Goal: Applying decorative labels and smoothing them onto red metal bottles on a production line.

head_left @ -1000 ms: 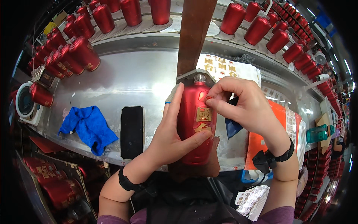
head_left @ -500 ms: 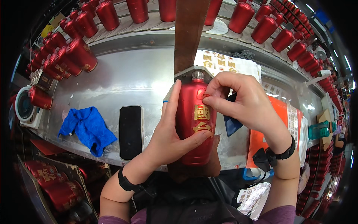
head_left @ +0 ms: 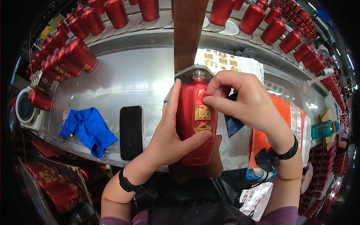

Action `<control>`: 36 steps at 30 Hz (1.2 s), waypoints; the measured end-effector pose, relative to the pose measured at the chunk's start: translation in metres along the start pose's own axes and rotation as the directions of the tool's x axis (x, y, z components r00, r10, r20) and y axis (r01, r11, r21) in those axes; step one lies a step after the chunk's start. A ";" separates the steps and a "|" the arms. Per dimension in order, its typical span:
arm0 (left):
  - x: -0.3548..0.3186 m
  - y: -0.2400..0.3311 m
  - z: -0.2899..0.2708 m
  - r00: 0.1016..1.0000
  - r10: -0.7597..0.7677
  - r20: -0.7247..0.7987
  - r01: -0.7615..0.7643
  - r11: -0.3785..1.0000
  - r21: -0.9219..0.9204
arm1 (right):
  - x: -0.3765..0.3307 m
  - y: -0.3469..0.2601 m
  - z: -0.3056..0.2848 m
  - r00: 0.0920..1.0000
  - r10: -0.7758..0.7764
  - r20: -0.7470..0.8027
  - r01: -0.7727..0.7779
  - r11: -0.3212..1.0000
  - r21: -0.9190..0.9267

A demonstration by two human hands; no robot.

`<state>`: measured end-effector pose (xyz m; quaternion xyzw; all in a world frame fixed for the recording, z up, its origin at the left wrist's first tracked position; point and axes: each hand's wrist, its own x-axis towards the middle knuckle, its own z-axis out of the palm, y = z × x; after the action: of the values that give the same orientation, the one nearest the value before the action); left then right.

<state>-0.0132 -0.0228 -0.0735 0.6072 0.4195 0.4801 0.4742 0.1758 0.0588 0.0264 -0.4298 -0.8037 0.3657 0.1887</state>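
Note:
A shiny red glass bottle (head_left: 186, 101) with a clear neck and raised gold characters lies before me in the middle, its neck pointing away. Spread along its left side, my left hand (head_left: 165, 137) holds it, the thumb across the lower gold character. My right hand (head_left: 247, 97) bends over the bottle's right shoulder, thumb and forefinger pinched on a small red piece (head_left: 206, 95) right at the surface. Most of that piece is covered by the fingertips, so its exact kind is unclear. A brown padded rest (head_left: 215, 165) shows beneath the bottle's base.
A black phone (head_left: 131, 133) and a blue cloth (head_left: 89, 129) lie on the metal table to the left. Sheets of gold stickers (head_left: 228, 62) lie behind my right hand. A brown post (head_left: 188, 33) rises beyond the bottle. Red bottles line a conveyor (head_left: 150, 27) at the back.
The bottles on the back conveyor have shifted to the right. Both my hands and the bottle they hold stay almost in place.

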 end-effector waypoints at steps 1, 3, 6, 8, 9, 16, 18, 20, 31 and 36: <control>0.000 0.000 -0.001 1.000 -0.005 0.003 0.005 1.000 0.016 | 0.000 0.000 0.000 1.000 0.001 0.000 -0.001 1.000 0.001; -0.001 0.000 -0.001 1.000 -0.011 0.005 0.011 0.999 0.033 | 0.001 0.001 0.001 1.000 -0.008 0.002 0.008 1.000 0.002; -0.001 0.001 -0.001 0.999 -0.036 0.003 0.036 0.999 -0.001 | 0.002 0.001 0.001 1.000 -0.006 0.009 0.006 1.000 -0.004; -0.001 0.000 -0.002 1.000 -0.011 0.005 0.010 1.000 0.014 | 0.002 0.001 0.001 1.000 -0.009 0.010 0.009 1.000 0.002; -0.001 0.001 -0.002 1.000 -0.011 0.004 0.011 1.000 0.014 | 0.003 0.001 0.001 1.000 -0.011 0.011 0.011 1.000 0.010; -0.001 0.002 -0.001 0.999 -0.034 -0.013 0.033 0.999 -0.036 | 0.003 0.001 0.003 1.000 -0.017 0.006 0.017 1.000 0.012; -0.001 0.002 -0.001 0.999 -0.030 -0.016 0.030 0.999 -0.037 | 0.003 0.000 0.003 1.000 0.000 0.018 0.000 1.000 0.019; -0.002 0.001 -0.002 0.999 -0.037 -0.018 0.037 0.999 -0.038 | 0.003 0.000 0.004 1.000 -0.005 0.020 0.004 1.000 0.023; -0.003 0.003 -0.005 1.000 -0.002 -0.010 0.001 1.000 -0.017 | 0.004 -0.003 0.005 1.000 0.003 0.022 -0.005 0.998 0.055; -0.002 0.002 -0.005 1.000 0.020 -0.002 -0.020 0.999 0.039 | 0.001 -0.003 0.004 1.000 -0.026 -0.013 0.026 1.000 0.010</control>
<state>-0.0187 -0.0244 -0.0716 0.6198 0.4234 0.4773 0.4569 0.1711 0.0573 0.0262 -0.4209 -0.8061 0.3645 0.2007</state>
